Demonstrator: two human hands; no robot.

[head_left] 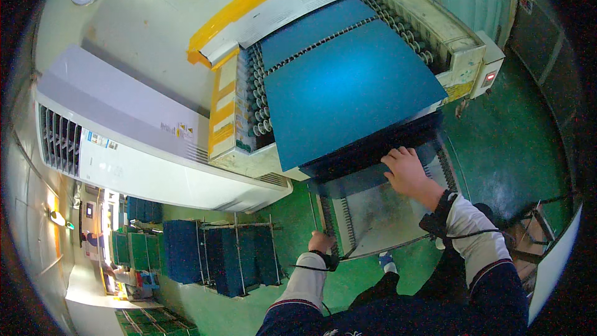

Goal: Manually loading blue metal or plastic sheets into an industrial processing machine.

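Observation:
My right hand (407,173) reaches over a slotted rack (379,218), its bent fingers apart and against the dark panels (373,152) at the rack's far end. My left hand (320,242) is closed beside the rack's left toothed side rail (327,219); whatever its fingers may hold is hidden. Just beyond the rack, a large blue panel (354,81) lies flat on a roller conveyor machine (457,56). Farther in, another blue panel (311,28) lies on the rollers, partly under the machine's hood.
A white air conditioner (143,137) stands along the left. Behind it are racks of dark blue panels (233,255) on the green floor (277,311). A control box (489,68) is fixed to the machine's right side. At lower right stands a brown stand (532,236).

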